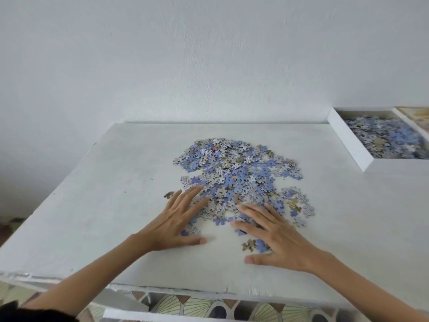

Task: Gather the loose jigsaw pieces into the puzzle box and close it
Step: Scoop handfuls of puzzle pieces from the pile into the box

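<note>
A heap of loose blue, grey and tan jigsaw pieces [239, 173] lies in the middle of the white table [104, 205]. My left hand [178, 221] lies flat with straight fingers on the near left edge of the heap. My right hand [276, 235] lies flat on the near right edge, fingers spread over a few stray pieces. The white puzzle box [350, 140] stands open at the far right, with many pieces inside. Its lid [415, 117] lies just beyond it, cut off by the frame edge.
A single stray piece [169, 194] lies left of the heap, and a few more [253, 244] sit near my right thumb. A plain white wall [209, 54] stands behind the table. Patterned floor [209, 307] shows below the table's front edge.
</note>
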`<state>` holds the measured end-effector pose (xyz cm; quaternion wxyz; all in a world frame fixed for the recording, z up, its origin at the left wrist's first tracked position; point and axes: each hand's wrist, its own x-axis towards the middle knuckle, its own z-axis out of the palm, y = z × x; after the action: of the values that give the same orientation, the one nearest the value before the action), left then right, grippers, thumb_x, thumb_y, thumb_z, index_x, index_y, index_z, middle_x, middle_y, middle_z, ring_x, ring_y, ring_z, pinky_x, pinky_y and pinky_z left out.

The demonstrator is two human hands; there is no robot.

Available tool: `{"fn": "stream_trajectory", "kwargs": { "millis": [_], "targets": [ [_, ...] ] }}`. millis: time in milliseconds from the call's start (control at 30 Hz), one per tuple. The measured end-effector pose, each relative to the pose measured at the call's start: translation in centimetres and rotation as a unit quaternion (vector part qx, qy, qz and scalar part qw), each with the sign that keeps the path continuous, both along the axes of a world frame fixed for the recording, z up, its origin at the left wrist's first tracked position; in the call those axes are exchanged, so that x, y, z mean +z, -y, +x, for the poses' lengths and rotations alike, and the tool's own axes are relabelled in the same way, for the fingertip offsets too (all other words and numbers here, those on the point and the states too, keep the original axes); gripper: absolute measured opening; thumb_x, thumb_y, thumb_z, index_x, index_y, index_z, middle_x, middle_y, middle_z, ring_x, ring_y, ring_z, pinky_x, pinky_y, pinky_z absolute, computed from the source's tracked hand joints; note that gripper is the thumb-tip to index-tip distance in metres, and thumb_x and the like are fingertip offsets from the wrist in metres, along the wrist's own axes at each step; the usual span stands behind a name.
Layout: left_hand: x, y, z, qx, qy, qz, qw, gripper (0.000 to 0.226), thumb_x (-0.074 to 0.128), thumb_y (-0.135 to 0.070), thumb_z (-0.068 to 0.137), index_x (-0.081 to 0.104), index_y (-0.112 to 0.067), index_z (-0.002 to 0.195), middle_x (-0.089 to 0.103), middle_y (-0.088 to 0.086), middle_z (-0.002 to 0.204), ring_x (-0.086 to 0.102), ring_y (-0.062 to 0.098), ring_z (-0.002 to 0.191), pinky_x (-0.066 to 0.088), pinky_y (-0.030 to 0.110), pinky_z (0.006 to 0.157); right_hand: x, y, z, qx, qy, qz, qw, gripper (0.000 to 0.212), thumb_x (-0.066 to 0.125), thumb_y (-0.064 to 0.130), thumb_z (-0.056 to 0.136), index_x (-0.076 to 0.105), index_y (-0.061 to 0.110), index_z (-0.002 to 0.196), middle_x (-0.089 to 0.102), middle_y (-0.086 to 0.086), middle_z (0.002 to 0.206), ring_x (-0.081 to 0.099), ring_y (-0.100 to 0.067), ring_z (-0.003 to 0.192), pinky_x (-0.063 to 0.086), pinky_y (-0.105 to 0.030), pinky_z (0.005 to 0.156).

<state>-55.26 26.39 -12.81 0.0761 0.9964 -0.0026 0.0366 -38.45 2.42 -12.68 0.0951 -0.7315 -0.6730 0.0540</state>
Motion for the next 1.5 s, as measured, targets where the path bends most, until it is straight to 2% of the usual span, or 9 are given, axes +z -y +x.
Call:
{"fn": "stream_trajectory", "kwargs": {
  "millis": [100, 233, 400, 533, 633, 733, 1000, 1233, 1500],
  "targets": [
    [0.4, 0.1, 1.7, 0.019, 0.012, 0.004, 1.000, 0.079, 0.023, -0.072, 0.085, -0.002, -0.032, 0.148, -0.011, -0.005, 0.156, -0.012, 0.009, 0.142, -0.009, 0.039, 0.116, 0.0, -0.7, 0.4, -0.011, -0.004, 0.028, 1.000, 0.059, 0.024, 0.067, 0.088, 0.011, 0.045, 0.142, 0.006, 0.010, 0.153, -0.001, -0.005, 0.140, -0.005, -0.035, 0.115],
    [0.5, 0.2, 3.5, 0.042, 0.043, 0.009, 0.998, 0.071, 0.022, -0.066, 0.089, 0.009, -0.028, 0.148, -0.001, -0.003, 0.156, -0.003, 0.009, 0.143, 0.000, 0.045, 0.117, 0.1, -2.3, 1.3, -0.020, 0.000, 0.110, 0.994, 0.046, 0.031, 0.057, 0.092, 0.041, 0.034, 0.130, 0.044, 0.002, 0.133, 0.037, -0.013, 0.123, 0.035, -0.043, 0.104],
    [0.4, -0.1, 3.6, 0.074, 0.076, -0.040, 0.994, 0.071, 0.017, -0.068, 0.089, 0.020, -0.026, 0.146, 0.010, 0.000, 0.155, 0.006, 0.012, 0.142, 0.014, 0.048, 0.115, 0.2, -1.5, 1.8, -0.048, -0.023, 0.172, 0.984, 0.039, 0.032, 0.051, 0.095, 0.052, 0.033, 0.122, 0.051, 0.005, 0.122, 0.043, -0.011, 0.115, 0.037, -0.035, 0.099],
    [0.3, -0.5, 2.1, 0.057, 0.054, -0.072, 0.994, 0.084, 0.025, -0.078, 0.080, 0.014, -0.030, 0.147, 0.003, -0.004, 0.155, 0.000, 0.011, 0.143, 0.010, 0.047, 0.116, 0.2, 1.7, 3.4, -0.117, -0.036, 0.156, 0.980, 0.055, 0.030, 0.067, 0.086, 0.032, 0.043, 0.136, 0.033, 0.006, 0.142, 0.026, -0.011, 0.131, 0.024, -0.042, 0.109],
    [0.3, -0.5, 1.6, 0.023, 0.030, -0.044, 0.998, 0.091, 0.034, -0.080, 0.076, 0.006, -0.032, 0.148, -0.005, -0.006, 0.155, -0.007, 0.011, 0.143, 0.004, 0.044, 0.116, 0.1, 3.5, 4.0, -0.120, 0.010, 0.046, 0.992, 0.089, 0.031, 0.084, 0.070, 0.000, 0.043, 0.143, -0.004, 0.003, 0.154, -0.007, -0.014, 0.141, 0.002, -0.047, 0.113],
    [0.3, 0.1, 2.1, 0.011, 0.019, -0.016, 1.000, 0.095, 0.037, -0.081, 0.075, 0.001, -0.032, 0.148, -0.008, -0.005, 0.155, -0.011, 0.012, 0.143, -0.002, 0.041, 0.116, 0.1, 3.4, 3.6, -0.122, 0.051, -0.031, 0.991, 0.095, 0.020, 0.089, 0.064, -0.024, 0.045, 0.136, -0.035, 0.008, 0.146, -0.032, -0.013, 0.134, -0.019, -0.040, 0.108],
    [0.6, 1.4, 4.5, 0.053, 0.032, -0.019, 0.998, 0.091, 0.025, -0.082, 0.076, 0.003, -0.031, 0.148, -0.009, -0.009, 0.153, -0.012, 0.006, 0.141, -0.006, 0.040, 0.116, -0.2, 0.2, 4.3, -0.148, 0.017, -0.007, 0.989, 0.080, 0.000, 0.085, 0.067, -0.024, 0.049, 0.134, -0.030, 0.008, 0.148, -0.030, -0.009, 0.135, -0.014, -0.046, 0.112],
    [-0.1, 1.8, 3.4, 0.095, 0.019, -0.036, 0.995, 0.107, 0.028, -0.092, 0.062, -0.009, -0.036, 0.146, -0.015, -0.007, 0.154, -0.018, 0.009, 0.141, -0.008, 0.041, 0.114, 0.1, 2.1, 7.9, -0.303, -0.099, 0.057, 0.946, 0.098, 0.006, 0.096, 0.052, -0.006, 0.049, 0.137, -0.012, 0.004, 0.151, -0.009, -0.016, 0.140, -0.009, -0.046, 0.110],
    [0.2, 2.9, 6.4, 0.072, -0.013, -0.045, 0.996, 0.120, 0.042, -0.088, 0.056, -0.017, -0.033, 0.145, -0.026, -0.001, 0.152, -0.026, 0.014, 0.139, -0.016, 0.047, 0.112, -0.2, 0.4, 7.2, -0.173, -0.052, -0.058, 0.982, 0.116, 0.025, 0.098, 0.040, -0.030, 0.050, 0.130, -0.042, 0.005, 0.142, -0.028, -0.020, 0.136, -0.015, -0.047, 0.108]
  ]
}}
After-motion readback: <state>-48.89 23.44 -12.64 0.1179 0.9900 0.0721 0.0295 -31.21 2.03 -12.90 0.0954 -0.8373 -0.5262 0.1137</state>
